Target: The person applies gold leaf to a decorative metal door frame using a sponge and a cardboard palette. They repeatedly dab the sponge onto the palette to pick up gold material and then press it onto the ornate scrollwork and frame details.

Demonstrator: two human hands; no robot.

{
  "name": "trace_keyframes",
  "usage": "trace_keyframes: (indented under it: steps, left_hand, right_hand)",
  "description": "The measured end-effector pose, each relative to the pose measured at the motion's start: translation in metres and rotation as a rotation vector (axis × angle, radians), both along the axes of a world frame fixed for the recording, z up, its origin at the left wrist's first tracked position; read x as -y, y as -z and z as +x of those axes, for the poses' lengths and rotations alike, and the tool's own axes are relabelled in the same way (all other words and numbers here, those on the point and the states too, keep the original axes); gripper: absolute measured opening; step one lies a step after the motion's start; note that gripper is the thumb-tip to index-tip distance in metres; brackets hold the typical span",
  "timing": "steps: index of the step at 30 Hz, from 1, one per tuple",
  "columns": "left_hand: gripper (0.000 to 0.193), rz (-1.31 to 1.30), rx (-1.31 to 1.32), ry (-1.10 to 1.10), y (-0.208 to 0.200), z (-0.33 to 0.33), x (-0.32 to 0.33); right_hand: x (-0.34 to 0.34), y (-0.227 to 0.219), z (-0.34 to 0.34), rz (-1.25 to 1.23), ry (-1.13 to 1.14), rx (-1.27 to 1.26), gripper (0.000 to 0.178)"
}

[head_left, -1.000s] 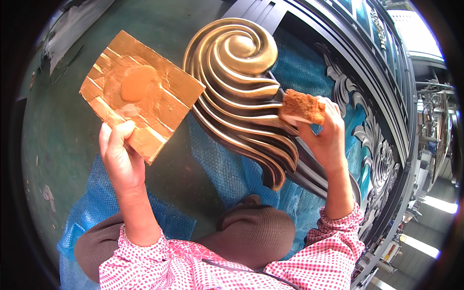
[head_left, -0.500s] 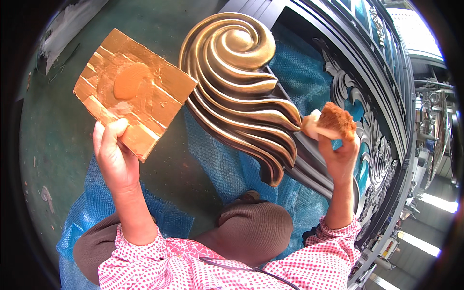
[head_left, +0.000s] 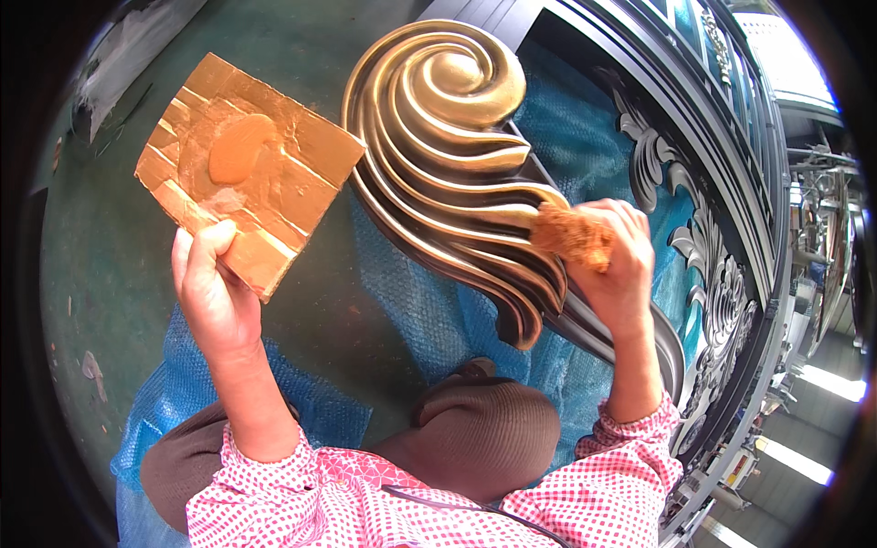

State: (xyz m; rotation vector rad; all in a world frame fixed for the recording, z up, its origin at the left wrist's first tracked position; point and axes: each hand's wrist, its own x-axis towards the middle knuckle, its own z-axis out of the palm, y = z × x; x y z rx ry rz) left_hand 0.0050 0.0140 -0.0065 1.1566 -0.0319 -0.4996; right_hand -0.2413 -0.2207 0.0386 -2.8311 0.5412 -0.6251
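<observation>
My left hand [head_left: 217, 292] grips the lower edge of a gold-coated cardboard piece [head_left: 301, 164], thumb on top. An orange-gold patch of paint [head_left: 239, 146] lies on the cardboard's face. In my right hand [head_left: 618, 269] is a fluffy fleece pad [head_left: 574, 236], stained orange-brown. Its pile rests against or just over the right side of a large scroll-shaped ornament [head_left: 438, 137]; exact contact is hard to tell. The ornament is dark with bright gold on its raised ridges, curling into a spiral at the top. The cardboard's right corner comes close to the ornament's left edge.
Blue bubble wrap [head_left: 411, 301] lies under the ornament and around my knees [head_left: 484, 438]. At the right stands a dark metal frame [head_left: 722, 119] with silver-grey scrollwork [head_left: 717, 283]. The green floor [head_left: 100, 265] spreads at the left, with whitish sheeting [head_left: 137, 55] at the far left.
My right hand has swung left and turned over, carrying the fleece pad from beside the ornament onto or over its right ridges. The cardboard in my left hand has shifted slightly left.
</observation>
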Motion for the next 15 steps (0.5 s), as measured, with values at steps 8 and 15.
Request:
trace_keyframes:
  steps: [8,15]
  left_hand:
    - [0.027,-0.026,-0.02,0.011,-0.007,-0.005,0.006]
    - [0.03,-0.033,-0.037,0.002,-0.003,-0.004,0.002]
  right_hand:
    - [-0.011,-0.007,0.009,0.025,-0.041,0.034,0.031]
    - [-0.002,0.0,-0.018,0.062,0.064,0.081,0.034]
